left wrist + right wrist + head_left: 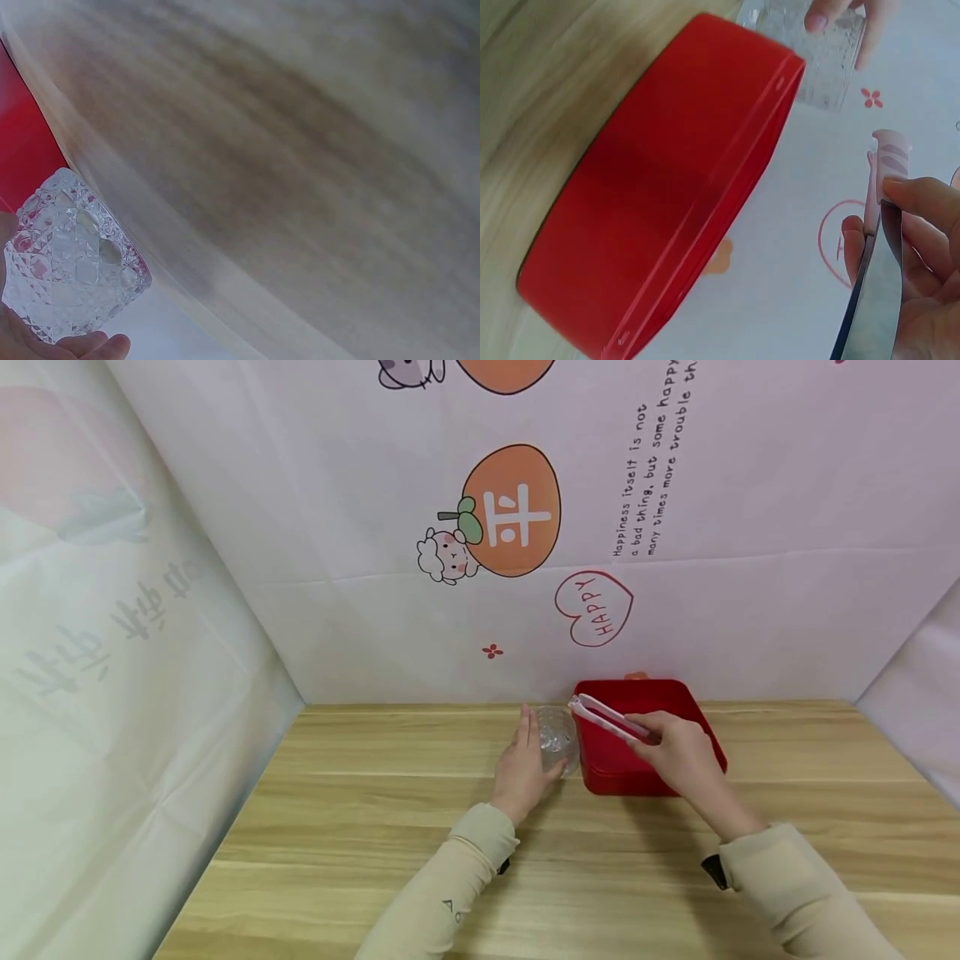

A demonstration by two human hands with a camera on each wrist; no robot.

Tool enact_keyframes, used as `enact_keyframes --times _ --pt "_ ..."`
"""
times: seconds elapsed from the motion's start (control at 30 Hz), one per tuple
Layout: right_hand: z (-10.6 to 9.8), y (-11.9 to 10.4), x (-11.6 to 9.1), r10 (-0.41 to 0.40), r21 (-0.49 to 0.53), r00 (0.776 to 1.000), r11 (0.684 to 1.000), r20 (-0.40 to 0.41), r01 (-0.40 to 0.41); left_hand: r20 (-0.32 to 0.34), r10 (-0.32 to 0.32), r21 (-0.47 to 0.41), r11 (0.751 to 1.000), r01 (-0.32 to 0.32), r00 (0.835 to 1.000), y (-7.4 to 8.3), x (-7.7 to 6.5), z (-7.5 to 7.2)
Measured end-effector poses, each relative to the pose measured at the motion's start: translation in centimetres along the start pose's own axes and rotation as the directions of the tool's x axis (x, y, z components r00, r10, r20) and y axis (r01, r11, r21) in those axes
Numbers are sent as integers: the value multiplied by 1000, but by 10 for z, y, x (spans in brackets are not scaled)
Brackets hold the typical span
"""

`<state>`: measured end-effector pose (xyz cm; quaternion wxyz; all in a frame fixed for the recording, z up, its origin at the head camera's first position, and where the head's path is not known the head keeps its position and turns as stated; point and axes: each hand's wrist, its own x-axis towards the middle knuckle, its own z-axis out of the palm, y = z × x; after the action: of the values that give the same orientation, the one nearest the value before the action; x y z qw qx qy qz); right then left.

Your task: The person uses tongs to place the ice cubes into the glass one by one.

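Observation:
A clear cut-glass cup (556, 739) with a diamond pattern stands against the left side of a red box (606, 760). My left hand (521, 772) holds the cup, thumb on the near side and fingers along its left; the left wrist view shows the glass (75, 259) between thumb and fingertips. Over the box, my right hand (678, 752) grips a pair of tongs (607, 718), metal with pale pink ends. Those ends point left toward the cup's rim. In the right wrist view the thumb presses on the tongs (891, 161). Whether they pinch anything is too small to tell.
The light wooden table (360, 810) runs back to a white printed wall sheet (360, 627), close behind the box and cup. Another white sheet (150, 693) hangs on the left. Dark bands show at both sleeve cuffs.

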<state>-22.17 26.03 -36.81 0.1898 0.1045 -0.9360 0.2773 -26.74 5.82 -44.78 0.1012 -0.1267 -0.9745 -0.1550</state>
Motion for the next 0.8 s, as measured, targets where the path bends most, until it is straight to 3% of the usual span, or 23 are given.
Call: enact_keyframes --times 0.37,0.8 --pt "14 -5 -2 -42 17 993 999 109 40 10 -19 -5 1000 19 1000 0 2 2" --pt "17 -5 -3 -38 -14 990 999 137 40 -1 -12 5 1000 12 1000 1 0 2"
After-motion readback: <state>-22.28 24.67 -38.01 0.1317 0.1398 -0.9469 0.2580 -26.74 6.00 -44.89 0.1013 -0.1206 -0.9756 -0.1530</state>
